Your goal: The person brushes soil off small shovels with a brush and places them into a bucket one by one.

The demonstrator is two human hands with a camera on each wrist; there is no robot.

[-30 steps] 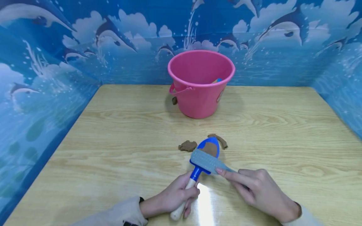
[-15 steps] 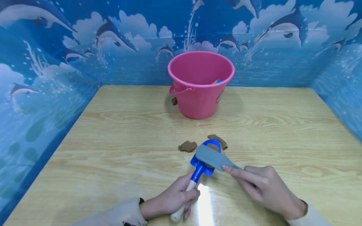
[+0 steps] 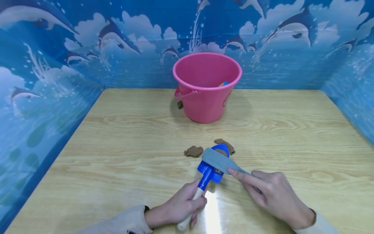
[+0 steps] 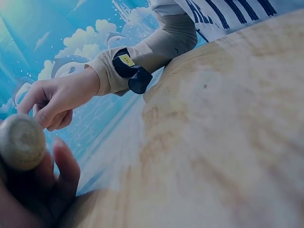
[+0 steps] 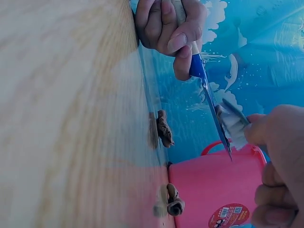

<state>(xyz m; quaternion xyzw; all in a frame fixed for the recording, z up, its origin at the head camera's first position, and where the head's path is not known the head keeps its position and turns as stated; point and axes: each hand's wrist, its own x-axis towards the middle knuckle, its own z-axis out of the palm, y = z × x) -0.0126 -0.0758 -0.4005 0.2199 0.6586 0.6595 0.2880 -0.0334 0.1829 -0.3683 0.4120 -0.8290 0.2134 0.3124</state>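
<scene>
My left hand [image 3: 184,201] grips the pale handle of a small blue shovel [image 3: 205,175], its blade raised off the table and pointing away from me. Brown clay-like stuff [image 3: 222,151] shows on the blade, partly hidden. In my right hand [image 3: 271,195] is a grey-blue brush [image 3: 217,160], index finger along its back, laid across the blade. White bristles [image 5: 232,124] face the blade in the right wrist view. A flat brown lump [image 3: 193,151] lies left of the blade, and a curved brown strip [image 3: 229,147] lies just behind it. The left wrist view shows the handle's round end [image 4: 23,142].
A pink bucket [image 3: 204,104] stands at the back of the wooden table [image 3: 117,136], with something blue and yellow [image 3: 224,84] inside. A small dark piece [image 3: 180,104] sits by its left side. Dolphin-printed sheeting [image 3: 140,58] surrounds the table's back and sides.
The brush has moved slightly up and right along the shovel blade, uncovering the blade's lower end. The shovel blade has shifted a little to the right. Lumps and bucket stay in place.
</scene>
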